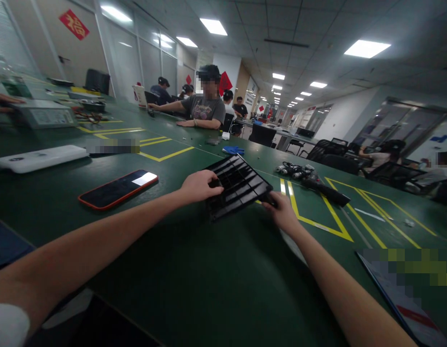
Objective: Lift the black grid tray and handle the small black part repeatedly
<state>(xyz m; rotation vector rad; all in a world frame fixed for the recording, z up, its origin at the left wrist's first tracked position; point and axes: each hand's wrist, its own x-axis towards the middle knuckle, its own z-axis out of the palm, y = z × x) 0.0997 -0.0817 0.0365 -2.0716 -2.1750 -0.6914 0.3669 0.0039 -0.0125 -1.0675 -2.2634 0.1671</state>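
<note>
While the left hand (205, 186) grasps the left edge of the black tray (236, 180), the right hand (281, 210) grips its right corner. The tray is held tilted above the green desk (209, 279), between both hands. An orange-edged phone (118, 189) lies left of it. A blue glove (233, 150) lies beyond the tray; dark cables (297, 171) lie to its right.

The tray (238, 180) is being held above the tabletop (216, 274). The phone (117, 189) is lying left of the tray, toward the near left edge. The box (46, 114) is sitting behind the phone, farther left. The glove (233, 150) is lying behind the tray. The cable bundle (297, 171) is resting to the glove's right. The tablet (404, 301) is lying toward the near right corner.
</note>
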